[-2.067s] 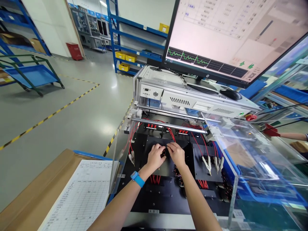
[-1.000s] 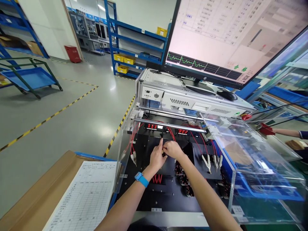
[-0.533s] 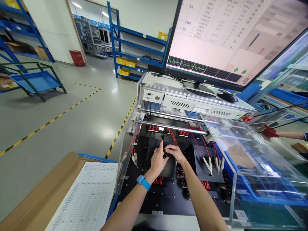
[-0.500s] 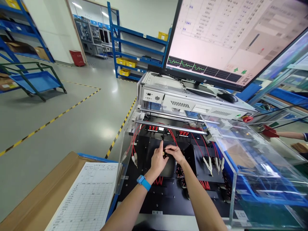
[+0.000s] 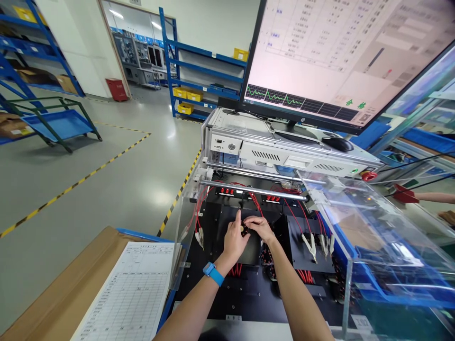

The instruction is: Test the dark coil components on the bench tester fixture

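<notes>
Over the left black plate point(image 5: 254, 251), my left hand point(image 5: 234, 240) and my right hand point(image 5: 262, 229) meet at a small dark round part point(image 5: 243, 229) with a pale yellow spot. Both hands are closed around it, left thumb side up, right fingertips pinching its far right side. Most of the part is hidden by the fingers. A blue watch point(image 5: 213, 273) is on my left wrist. To the right of my right forearm lie several dark coil-like parts point(image 5: 266, 255) with reddish specks. White clips point(image 5: 310, 247) on red wires rest on the right black plate point(image 5: 296, 255).
A clear hinged cover point(image 5: 377, 222) stands at the right, metal rods point(image 5: 252, 188) cross behind my hands. A monitor point(image 5: 320, 71) sits on the white cabinet point(image 5: 270, 154). Printed sheets point(image 5: 124, 289) lie on cardboard at the left. Another person's arm point(image 5: 435, 197) shows far right.
The view has shifted slightly. Both hands stay together at the small round part with almost no movement. The other person's arm at the far right has shifted a little.
</notes>
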{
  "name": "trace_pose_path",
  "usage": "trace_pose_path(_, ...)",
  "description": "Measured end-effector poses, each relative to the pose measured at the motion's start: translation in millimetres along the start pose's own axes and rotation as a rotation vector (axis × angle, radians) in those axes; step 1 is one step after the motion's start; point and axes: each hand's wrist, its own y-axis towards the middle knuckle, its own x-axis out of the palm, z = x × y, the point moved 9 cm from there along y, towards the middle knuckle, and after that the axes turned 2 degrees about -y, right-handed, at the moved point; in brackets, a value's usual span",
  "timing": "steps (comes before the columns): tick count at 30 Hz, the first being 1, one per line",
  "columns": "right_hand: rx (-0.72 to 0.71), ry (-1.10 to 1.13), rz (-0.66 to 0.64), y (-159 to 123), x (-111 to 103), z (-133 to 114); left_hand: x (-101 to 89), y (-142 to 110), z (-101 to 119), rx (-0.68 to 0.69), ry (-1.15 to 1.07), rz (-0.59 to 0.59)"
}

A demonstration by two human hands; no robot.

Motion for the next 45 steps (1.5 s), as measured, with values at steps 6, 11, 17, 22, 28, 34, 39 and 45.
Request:
trace_pose_path(6, -0.064, -0.143, 0.155, -12, 0, -7, 2.2, -2, 3, 0.015, -0.022, -0.012)
trace_pose_path(11, -0.034, -0.231, 0.384, -21, 2, -1, 1.6, 3, -11, -0.056, -0.194, -0.105)
trace_pose_path(17, 0.081, -0.236, 0.427, -19, 5, 15, -1.9, 17, -34, -0.114, -0.369, -0.156)
trace_pose_path(22, 0.092, -0.11, 0.414, -25, 7, 18, -2.2, 24, -35, -0.112, -0.366, -0.126)
trace_pose_path(28, 0.045, -0.105, 0.362, -31, 12, 11, -4.7, 24, -31, -0.152, -0.3, -0.041)
trace_pose_path(34, -0.023, -0.145, 0.343, -38, 16, 8, -2.6, 28, -26, -0.174, -0.226, 0.013)
trace_pose_path(39, 0.016, -0.288, 0.702, -57, -47, 17, -11.2, 28, -27, -0.138, -0.247, -0.045)
trace_pose_path(45, 0.273, -0.879, 0.483, -43, -72, 54, -37.3, -11, 13, 0.407, -0.081, -0.189)
